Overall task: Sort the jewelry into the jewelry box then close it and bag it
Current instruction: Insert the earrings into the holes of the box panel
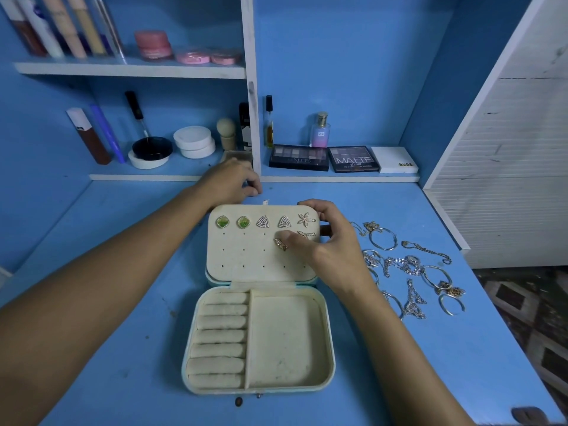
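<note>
An open cream jewelry box (319,348) lies on the blue desk, its lid (246,256) folded back flat. Two green earrings (232,222), two triangular earrings (273,222) and a star earring (306,219) sit in the lid's top row. My right hand (329,238) grips the lid's right edge, its thumb pressing a gold leaf earring (281,244) against the lid. Another star earring (305,234) peeks out beside the thumb. My left hand (229,182) lies curled behind the lid's far edge; I cannot see whether it holds anything. The box's ring rolls and tray hold nothing.
Loose bangles, chains and rings (408,272) lie spread on the desk right of the box. Makeup palettes (299,158), perfume bottles (320,130) and jars stand on the shelf behind. A small dark bit (238,401) lies at the box's front. The desk's right edge (491,302) drops to a patterned floor.
</note>
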Available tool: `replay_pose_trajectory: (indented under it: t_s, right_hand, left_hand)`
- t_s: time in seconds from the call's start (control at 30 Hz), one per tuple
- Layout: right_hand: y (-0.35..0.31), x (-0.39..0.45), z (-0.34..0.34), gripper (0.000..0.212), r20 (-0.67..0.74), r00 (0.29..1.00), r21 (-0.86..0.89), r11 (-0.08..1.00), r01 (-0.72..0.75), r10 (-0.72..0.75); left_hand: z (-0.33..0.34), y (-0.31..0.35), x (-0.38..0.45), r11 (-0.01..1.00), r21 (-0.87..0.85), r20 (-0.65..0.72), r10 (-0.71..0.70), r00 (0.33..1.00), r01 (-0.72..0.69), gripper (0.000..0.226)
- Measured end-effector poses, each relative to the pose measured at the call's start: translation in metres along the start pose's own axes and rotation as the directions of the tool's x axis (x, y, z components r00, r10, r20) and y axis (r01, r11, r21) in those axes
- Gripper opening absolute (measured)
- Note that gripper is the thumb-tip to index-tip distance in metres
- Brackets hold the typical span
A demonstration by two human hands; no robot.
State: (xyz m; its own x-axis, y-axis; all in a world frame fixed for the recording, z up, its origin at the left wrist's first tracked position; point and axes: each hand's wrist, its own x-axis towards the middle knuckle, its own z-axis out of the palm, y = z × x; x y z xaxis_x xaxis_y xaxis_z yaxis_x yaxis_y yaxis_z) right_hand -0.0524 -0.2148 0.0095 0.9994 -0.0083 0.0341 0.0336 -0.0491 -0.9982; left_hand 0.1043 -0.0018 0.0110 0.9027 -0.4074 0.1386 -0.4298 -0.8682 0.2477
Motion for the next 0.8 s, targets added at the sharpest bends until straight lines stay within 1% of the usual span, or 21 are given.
replay_pose_trajectory:
  t_s: [0.1,0.23,0.33,0.53,0.67,0.8]
  right_hand:
    - [-0.0004,-0.0003,-0.0001,0.042,0.002,1.000,0.004,1.000,-0.001,0.001]
    - [-0.0001,-0.0005,-0.0002,0.043,0.000,1.000,0.012,1.000,-0.002,0.002]
    - [0.0001,-0.0005,0.0000,0.042,0.003,1.000,0.014,1.000,-0.001,0.001]
    - [0.0008,-0.0001,-0.0004,0.042,0.004,1.000,0.019,1.000,0.001,-0.001]
    - [0.0010,-0.0001,0.0003,0.042,-0.003,1.000,0.010,1.000,0.002,-0.002]
    - [0.0010,-0.0009,0.0000,0.043,-0.011,1.000,0.008,1.000,0.012,-0.012]
  left_hand:
    - [0.0019,-0.0005,0.0003,1.000,0.004,0.007,0.001,1.000,-0.001,0.008]
    - [0.0040,0.0011,0.0006,1.000,0.010,0.018,0.004,1.000,-0.005,0.014]
    - [0.0059,0.0024,0.0004,1.000,0.009,0.038,-0.028,0.999,0.028,0.016]
    - [0.0052,0.0027,-0.0018,0.996,-0.036,-0.013,-0.082,0.997,0.081,0.017]
    - [0.0039,0.0001,-0.0046,0.997,-0.036,-0.054,-0.074,0.996,0.072,0.020]
    - [0.0016,-0.0037,-0.0077,0.997,-0.012,-0.053,-0.078,0.996,0.078,0.025]
